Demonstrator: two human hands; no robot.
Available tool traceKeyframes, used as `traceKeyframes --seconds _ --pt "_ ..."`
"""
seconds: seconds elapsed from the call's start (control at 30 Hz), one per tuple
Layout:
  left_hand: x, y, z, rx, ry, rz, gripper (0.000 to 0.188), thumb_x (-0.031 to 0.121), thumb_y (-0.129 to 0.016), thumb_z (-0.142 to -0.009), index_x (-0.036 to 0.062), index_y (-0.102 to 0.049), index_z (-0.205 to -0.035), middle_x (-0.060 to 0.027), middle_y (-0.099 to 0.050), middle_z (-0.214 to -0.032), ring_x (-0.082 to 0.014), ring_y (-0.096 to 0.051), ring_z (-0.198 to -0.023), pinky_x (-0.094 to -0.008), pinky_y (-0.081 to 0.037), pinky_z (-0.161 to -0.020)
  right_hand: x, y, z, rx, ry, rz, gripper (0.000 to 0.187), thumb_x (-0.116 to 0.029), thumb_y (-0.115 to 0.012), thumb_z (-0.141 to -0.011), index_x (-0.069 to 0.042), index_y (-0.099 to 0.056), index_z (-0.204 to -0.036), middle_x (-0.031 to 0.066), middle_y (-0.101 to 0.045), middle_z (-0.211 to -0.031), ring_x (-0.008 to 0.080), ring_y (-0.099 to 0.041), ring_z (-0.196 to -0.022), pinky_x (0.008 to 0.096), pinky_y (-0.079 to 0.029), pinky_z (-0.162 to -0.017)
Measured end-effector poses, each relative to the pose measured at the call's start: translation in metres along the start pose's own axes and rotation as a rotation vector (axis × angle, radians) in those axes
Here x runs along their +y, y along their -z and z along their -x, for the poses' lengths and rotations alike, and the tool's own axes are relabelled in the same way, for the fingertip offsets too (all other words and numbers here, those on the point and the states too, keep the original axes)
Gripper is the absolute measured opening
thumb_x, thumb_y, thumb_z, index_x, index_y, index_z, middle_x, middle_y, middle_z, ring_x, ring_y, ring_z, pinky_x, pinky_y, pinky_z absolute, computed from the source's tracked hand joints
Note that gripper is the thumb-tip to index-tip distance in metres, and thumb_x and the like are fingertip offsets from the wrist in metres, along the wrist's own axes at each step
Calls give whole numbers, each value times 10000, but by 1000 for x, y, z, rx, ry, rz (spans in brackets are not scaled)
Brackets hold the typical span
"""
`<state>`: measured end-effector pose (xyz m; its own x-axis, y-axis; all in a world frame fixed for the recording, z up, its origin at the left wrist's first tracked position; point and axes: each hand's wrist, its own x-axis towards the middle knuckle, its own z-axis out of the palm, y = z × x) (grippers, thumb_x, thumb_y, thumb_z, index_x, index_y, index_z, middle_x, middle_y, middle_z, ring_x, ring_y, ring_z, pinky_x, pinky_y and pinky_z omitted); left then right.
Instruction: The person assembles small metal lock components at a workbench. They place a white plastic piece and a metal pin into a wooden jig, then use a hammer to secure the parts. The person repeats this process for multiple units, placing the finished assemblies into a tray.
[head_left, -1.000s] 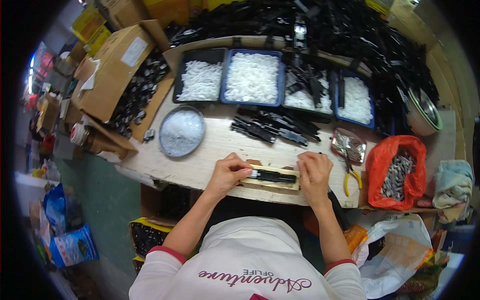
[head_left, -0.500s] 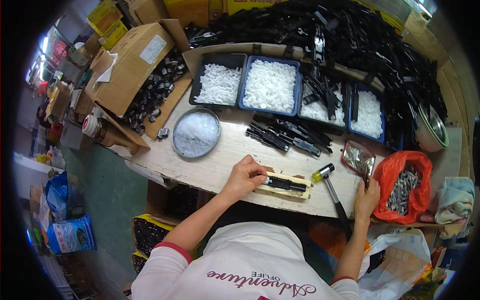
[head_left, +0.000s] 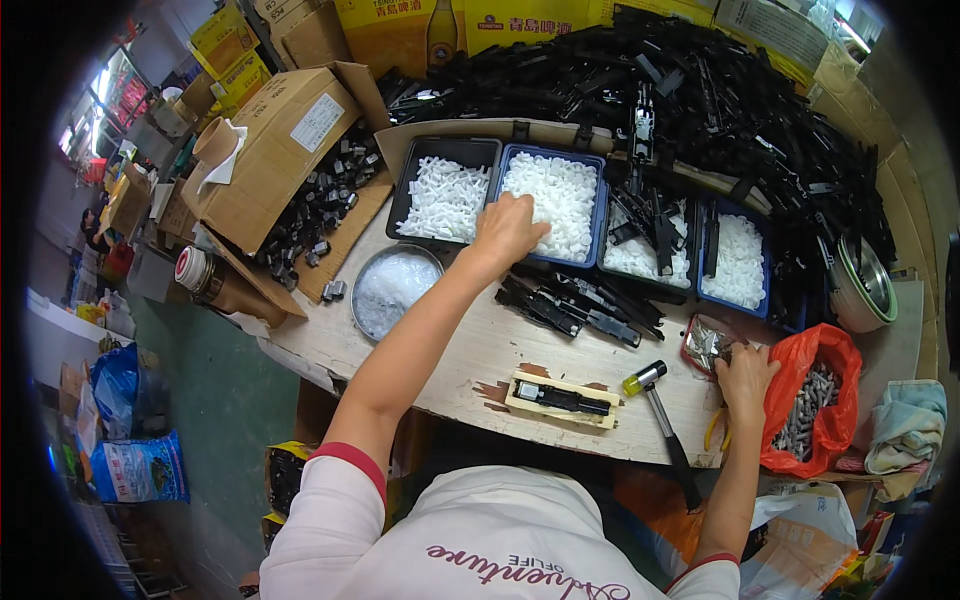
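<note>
- Our left hand (head_left: 505,228) reaches across the bench (head_left: 460,350) into the blue tray (head_left: 553,205) of small white plastic parts, fingers curled down among them; we cannot tell whether any piece is pinched.
- Our right hand (head_left: 745,375) rests at a small open packet (head_left: 703,343) of metal bits beside the red bag (head_left: 812,400), fingertips closed into it.
- Near the bench's front edge lies a pale wooden jig (head_left: 560,398) carrying a black part, touched by neither hand.
- A yellow-headed hammer (head_left: 660,415) lies just right of the jig.

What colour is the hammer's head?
Yellow, on the hammer; head view shows it best.
</note>
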<state>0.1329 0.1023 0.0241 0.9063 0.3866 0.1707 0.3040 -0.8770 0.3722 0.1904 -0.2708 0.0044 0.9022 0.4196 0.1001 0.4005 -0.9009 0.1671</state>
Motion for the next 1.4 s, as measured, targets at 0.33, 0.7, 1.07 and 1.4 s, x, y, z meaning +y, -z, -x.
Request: traceKeyframes --seconds 0.33,0.7,1.07,1.4 --pt "-18 -12 -8 50 -124 256 249 138 -660 -710 -53 -641 -868 -187 -616 -739 -281 -606 -685 -351 -487 -654 -3 -16 -10 79 17 -175 86 -91 -606 -725 -45 -640 -789 116 -612 -815 288 -532 -838 422 -345 -736" --pt "-17 13 8 -349 385 1547 272 -24 -524 -796 -110 -535 -1054 -97 -575 -765 -130 -566 -618 -248 -509 -527 2 -19 -2 213 32 -309 86 -74 -588 -760 -57 -622 -837 87 -576 -820 258 -513 -853 386 -315 -724" --pt "-13 6 52 -424 387 1896 326 10 -493 -860 -131 -453 -1151 -128 -576 -886 -154 -574 -713 -275 -505 -628 -2 -12 6 306 134 -327 88 -30 -594 -721 -66 -604 -801 77 -566 -815 251 -518 -837 381 -323 -720" --pt "32 2 125 -564 383 1712 331 16 -557 -830 -60 -513 -1149 -79 -593 -903 -134 -584 -726 -273 -519 -657 -108 25 29 291 586 -442 113 -50 -602 -647 -70 -577 -756 64 -500 -732 235 -489 -774 389 -327 -728"
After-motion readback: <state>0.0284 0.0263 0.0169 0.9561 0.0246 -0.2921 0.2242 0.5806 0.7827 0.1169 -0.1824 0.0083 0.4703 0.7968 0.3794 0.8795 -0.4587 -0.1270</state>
